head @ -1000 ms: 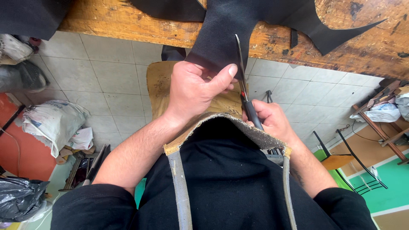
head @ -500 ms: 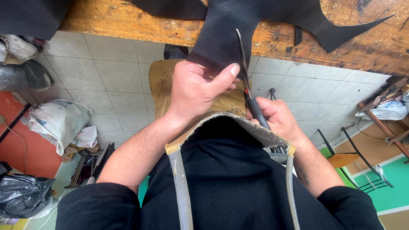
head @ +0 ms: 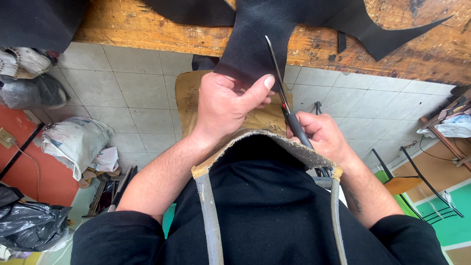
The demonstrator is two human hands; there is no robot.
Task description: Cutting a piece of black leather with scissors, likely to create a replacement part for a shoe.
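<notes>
A large sheet of black leather (head: 299,24) lies on a worn wooden bench (head: 147,29) and hangs over its near edge. My left hand (head: 225,105) pinches the hanging edge of the leather, thumb on top. My right hand (head: 321,137) grips the black handles of a pair of scissors (head: 284,95), whose thin blades point up along the leather's edge next to my left thumb. Under both hands a tan leather apron (head: 265,122) covers my lap.
Below the bench is a pale tiled floor (head: 122,98). At left lie a white sack (head: 73,142), black plastic bags (head: 29,225) and an orange wall (head: 29,172). At right stand a wooden stool (head: 400,184) and a rack with white bags (head: 451,125).
The scissors blades have edged slightly upward along the leather. Both hands keep their grip and stay almost in place.
</notes>
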